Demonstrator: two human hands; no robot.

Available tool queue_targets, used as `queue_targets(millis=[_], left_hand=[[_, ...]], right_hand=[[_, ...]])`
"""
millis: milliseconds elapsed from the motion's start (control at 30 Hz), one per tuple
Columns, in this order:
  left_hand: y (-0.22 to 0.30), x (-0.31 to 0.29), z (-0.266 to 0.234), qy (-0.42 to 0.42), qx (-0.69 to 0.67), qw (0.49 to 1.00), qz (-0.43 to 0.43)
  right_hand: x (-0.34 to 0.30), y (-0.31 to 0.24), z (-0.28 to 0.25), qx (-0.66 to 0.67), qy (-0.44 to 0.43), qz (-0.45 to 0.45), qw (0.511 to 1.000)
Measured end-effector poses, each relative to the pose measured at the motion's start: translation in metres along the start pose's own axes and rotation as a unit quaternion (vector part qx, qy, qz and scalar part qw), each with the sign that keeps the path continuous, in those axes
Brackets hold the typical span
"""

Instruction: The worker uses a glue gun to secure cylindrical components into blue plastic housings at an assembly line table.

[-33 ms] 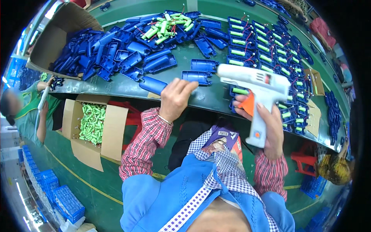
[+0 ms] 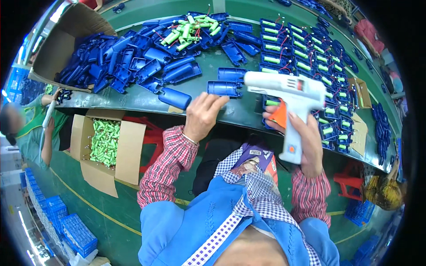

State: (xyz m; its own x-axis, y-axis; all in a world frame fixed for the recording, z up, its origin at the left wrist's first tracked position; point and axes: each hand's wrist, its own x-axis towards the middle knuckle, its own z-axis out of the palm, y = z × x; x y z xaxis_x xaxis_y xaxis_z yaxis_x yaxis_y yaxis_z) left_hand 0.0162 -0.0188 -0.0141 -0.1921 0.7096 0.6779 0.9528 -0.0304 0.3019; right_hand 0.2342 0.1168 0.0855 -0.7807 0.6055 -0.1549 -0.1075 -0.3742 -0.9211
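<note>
My right hand (image 2: 310, 142) is wrapped round the handle of a pale grey glue gun (image 2: 299, 95) with an orange trigger (image 2: 278, 114). Its nozzle end points left, above the table. My left hand (image 2: 203, 116) has its fingers curled together at the table's near edge; what they hold, if anything, is hidden. Just beyond its fingertips lies a hollow blue plastic shell (image 2: 224, 88), and behind that a second shell (image 2: 232, 73). To the left of these rests another blue shell (image 2: 175, 98), rounded side up. Whether my fingertips touch the nearest shell I cannot tell.
Rows of blue shells with green battery cells (image 2: 303, 65) and red wires cover the table's right. Loose shells (image 2: 146, 71) and green cells (image 2: 188, 31) are heaped at left, beside a cardboard box (image 2: 51, 53). Below stands an open carton of cells (image 2: 80, 137). A co-worker (image 2: 37, 119) works at far left.
The glue gun in my right hand has shifted a little left and up. My left hand has dropped slightly away from the nearest shell, its fingers still curled.
</note>
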Motion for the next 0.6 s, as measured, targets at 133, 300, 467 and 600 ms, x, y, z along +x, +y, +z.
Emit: queue_targets(millis=[133, 300, 467, 600], left_hand=[[0.007, -0.007, -0.003, -0.026, 0.014, 0.999, 0.02], [0.0, -0.032, -0.006, 0.006, -0.056, 0.997, -0.062], [0.01, -0.03, -0.014, 0.032, 0.064, 0.994, -0.085], [0.015, -0.03, -0.016, 0.011, 0.053, 0.989, -0.138]], right_hand=[[0.033, 0.014, 0.005, -0.062, -0.03, 0.032, 0.997], [0.033, 0.015, 0.015, -0.06, -0.036, 0.062, 0.996], [0.034, 0.016, 0.019, -0.077, -0.041, 0.077, 0.993], [0.039, 0.01, 0.017, -0.084, -0.021, 0.056, 0.995]])
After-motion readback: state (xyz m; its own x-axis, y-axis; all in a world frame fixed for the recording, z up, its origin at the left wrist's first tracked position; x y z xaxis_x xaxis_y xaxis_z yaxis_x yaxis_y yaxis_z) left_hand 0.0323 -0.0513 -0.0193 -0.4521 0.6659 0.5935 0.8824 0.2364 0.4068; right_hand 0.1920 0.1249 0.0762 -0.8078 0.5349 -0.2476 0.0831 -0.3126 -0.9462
